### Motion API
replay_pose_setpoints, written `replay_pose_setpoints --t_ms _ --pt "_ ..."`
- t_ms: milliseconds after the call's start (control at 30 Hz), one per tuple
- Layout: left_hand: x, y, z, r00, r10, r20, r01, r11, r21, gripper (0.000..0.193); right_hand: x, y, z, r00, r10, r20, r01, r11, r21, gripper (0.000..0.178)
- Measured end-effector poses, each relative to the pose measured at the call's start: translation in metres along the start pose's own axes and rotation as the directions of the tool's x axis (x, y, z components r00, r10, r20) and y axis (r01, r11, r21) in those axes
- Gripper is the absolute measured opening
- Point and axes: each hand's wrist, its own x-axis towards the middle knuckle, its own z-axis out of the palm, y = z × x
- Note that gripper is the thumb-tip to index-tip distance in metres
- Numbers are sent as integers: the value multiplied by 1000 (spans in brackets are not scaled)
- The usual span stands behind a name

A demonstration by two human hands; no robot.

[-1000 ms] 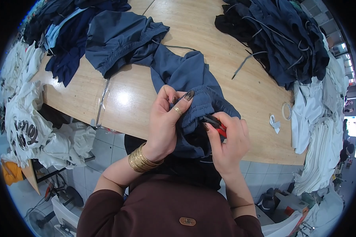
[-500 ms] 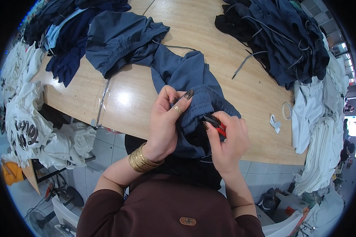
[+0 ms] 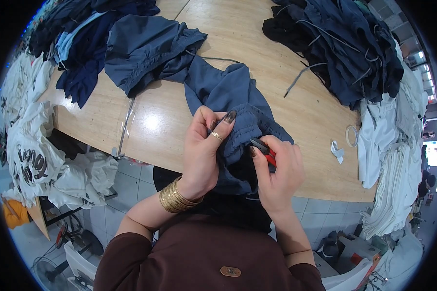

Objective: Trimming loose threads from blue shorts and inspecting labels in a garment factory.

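A dark blue-grey garment with a gathered elastic waistband (image 3: 245,127) hangs partly over the table's front edge, its cloth spreading away from me across the wood. My left hand (image 3: 206,140) pinches the waistband between thumb and fingers, on its left side. In my right hand (image 3: 279,165) is a small pair of thread snips (image 3: 269,154) with black blades and red on the handle. The blades lie against the right side of the waistband, above its dark opening. Whether a thread sits between them is too small to tell.
Another blue-grey garment (image 3: 150,53) lies farther left, with a drawstring beside it. A heap of dark garments (image 3: 344,48) fills the far right. White folded cloth (image 3: 388,184) hangs at the right edge, near a small white ring (image 3: 352,136). White printed garments (image 3: 39,160) are piled left.
The snips have shifted slightly in my right hand, and their blades show more plainly above the waistband. My left hand keeps its pinch almost in place.
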Motion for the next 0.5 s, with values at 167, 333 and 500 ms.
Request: replay_pose_setpoints --t_ms 167,333,500 --pt "1 1 -1 1000 23 14 -23 1000 -13 22 3 5 -4 996 85 -6 -84 987 140 16" --pt "4 10 -7 960 -58 273 -25 956 292 22 28 4 -23 956 233 176 -287 865 412 39" --pt "17 26 -19 864 -73 498 -235 816 528 27 37 29 -29 780 221 586 -521 748 411 15"
